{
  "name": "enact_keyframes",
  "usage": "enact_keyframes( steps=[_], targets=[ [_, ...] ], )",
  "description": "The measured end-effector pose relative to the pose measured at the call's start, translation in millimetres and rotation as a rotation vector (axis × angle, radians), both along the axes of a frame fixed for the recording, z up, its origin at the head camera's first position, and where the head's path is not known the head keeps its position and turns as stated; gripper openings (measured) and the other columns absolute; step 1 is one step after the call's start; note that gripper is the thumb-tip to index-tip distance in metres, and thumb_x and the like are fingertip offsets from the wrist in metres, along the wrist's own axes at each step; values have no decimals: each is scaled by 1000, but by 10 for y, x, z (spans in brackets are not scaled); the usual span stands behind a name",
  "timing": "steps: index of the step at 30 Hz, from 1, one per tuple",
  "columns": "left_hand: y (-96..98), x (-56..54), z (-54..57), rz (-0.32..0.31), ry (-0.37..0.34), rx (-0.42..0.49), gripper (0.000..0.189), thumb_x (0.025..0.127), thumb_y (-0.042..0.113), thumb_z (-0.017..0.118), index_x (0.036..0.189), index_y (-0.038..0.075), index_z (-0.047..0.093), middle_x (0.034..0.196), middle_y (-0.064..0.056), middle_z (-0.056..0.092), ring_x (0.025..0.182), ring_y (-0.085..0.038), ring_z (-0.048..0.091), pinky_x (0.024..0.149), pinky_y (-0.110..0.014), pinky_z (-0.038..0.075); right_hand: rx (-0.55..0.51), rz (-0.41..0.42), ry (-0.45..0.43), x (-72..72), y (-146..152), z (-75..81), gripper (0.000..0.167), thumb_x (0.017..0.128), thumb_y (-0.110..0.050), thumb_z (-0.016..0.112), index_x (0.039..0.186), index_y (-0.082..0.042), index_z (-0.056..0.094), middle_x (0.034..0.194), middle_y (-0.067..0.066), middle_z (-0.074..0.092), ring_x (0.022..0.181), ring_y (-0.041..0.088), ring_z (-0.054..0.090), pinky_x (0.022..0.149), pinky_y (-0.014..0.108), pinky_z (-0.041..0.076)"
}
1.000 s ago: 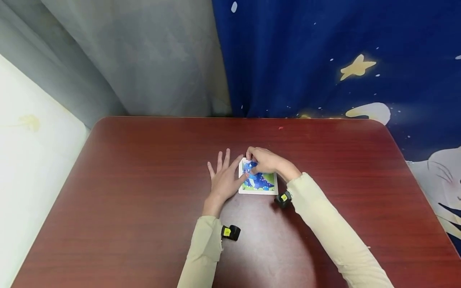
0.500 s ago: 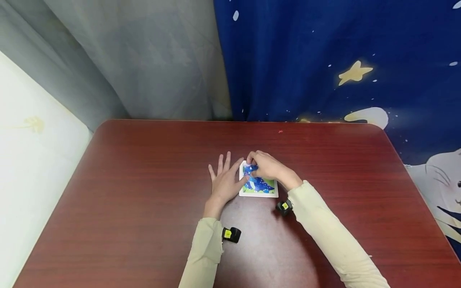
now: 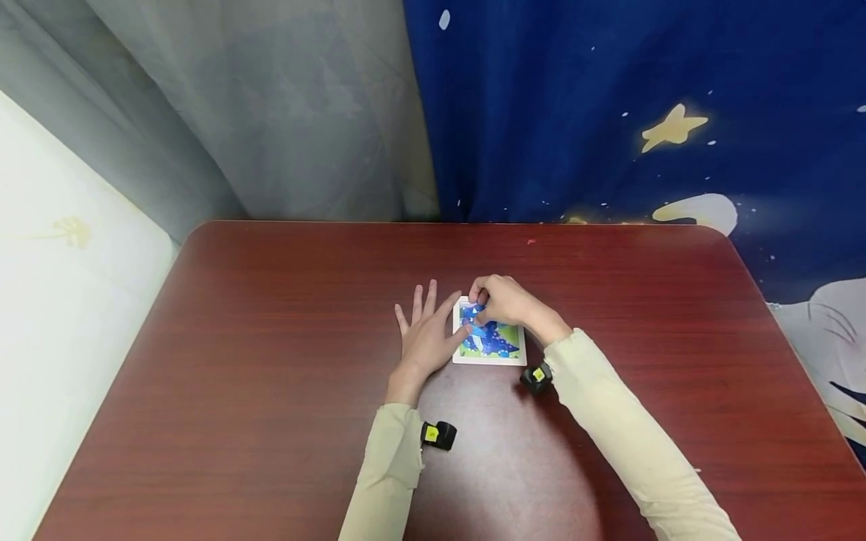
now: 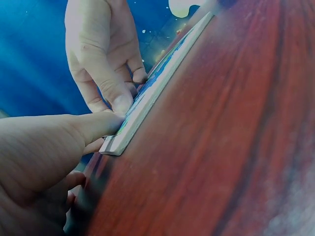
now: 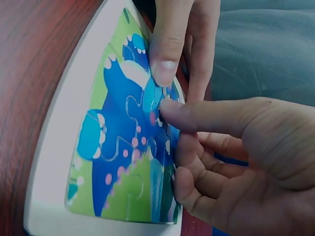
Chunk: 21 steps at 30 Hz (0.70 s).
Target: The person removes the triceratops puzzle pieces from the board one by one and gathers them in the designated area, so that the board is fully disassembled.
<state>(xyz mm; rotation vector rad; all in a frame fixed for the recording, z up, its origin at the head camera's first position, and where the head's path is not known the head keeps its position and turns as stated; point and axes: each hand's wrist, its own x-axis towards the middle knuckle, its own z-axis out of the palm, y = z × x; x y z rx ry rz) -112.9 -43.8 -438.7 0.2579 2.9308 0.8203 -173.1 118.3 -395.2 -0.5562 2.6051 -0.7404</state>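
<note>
A small square jigsaw puzzle [image 3: 498, 347] with a blue dinosaur picture and a white frame lies flat on the table. My left hand [image 3: 426, 344] is beside its left edge, fingers spread and straight. The left thumb [image 5: 165, 59] rests on the picture. My right hand [image 3: 509, 302] reaches over the upper part of the puzzle [image 5: 118, 123] with curled fingers. Its thumb [image 5: 177, 114] presses on the picture, close to the left thumb, while the fingers bend at the puzzle's far edge. The right hand covers part of the picture's upper area.
The reddish-brown table [image 3: 271, 353] extends around both hands. Behind it hang a grey curtain [image 3: 291, 113] and a blue curtain [image 3: 541, 113] with stars. A white surface [image 3: 61, 285] stands at the left. Each wrist carries a small black camera [image 3: 440, 436].
My right fingers shift slightly at the puzzle's upper edge. The left hand and the puzzle stay in place, while the head view sways a little.
</note>
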Motion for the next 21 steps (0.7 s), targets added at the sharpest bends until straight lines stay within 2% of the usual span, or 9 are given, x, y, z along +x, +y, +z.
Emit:
enact_keyframes(
  steps=[3, 11, 16, 21],
  targets=[
    [-6, -3, 4, 1, -3, 3, 61, 87, 44, 60, 142, 26, 41, 154, -11, 12, 141, -30, 0, 102, -63, -6, -4, -11, 3, -28, -3, 2, 25, 68, -7, 81, 87, -5, 65, 82, 5, 63, 79, 20, 56, 75, 34, 46],
    [-2, -20, 22, 2, 2, 7, 61, 87, 44, 59, 142, 26, 40, 154, -10, 11, 141, -30, 0, 103, -63, -6, 22, 84, 35, -86, -4, 32, 21, 72, -8, 79, 88, -4, 66, 81, 7, 62, 77, 19, 56, 72, 31, 48],
    [-11, 10, 17, -1, -9, 9, 61, 87, 44, 59, 143, 26, 40, 154, -11, 11, 141, -30, -2, 103, -62, -7, 33, 140, 34, -74, -14, 33, 19, 75, -6, 76, 90, -2, 66, 82, 7, 61, 76, 19, 55, 71, 30, 49],
    [-13, 22, 22, -2, 2, 7, 61, 87, 44, 59, 142, 25, 40, 154, -11, 12, 140, -31, 0, 103, -63, -6, 44, 185, 121, -42, -1, 40, 16, 75, -7, 76, 89, -3, 69, 80, 5, 63, 74, 16, 56, 71, 29, 49]
  ],
)
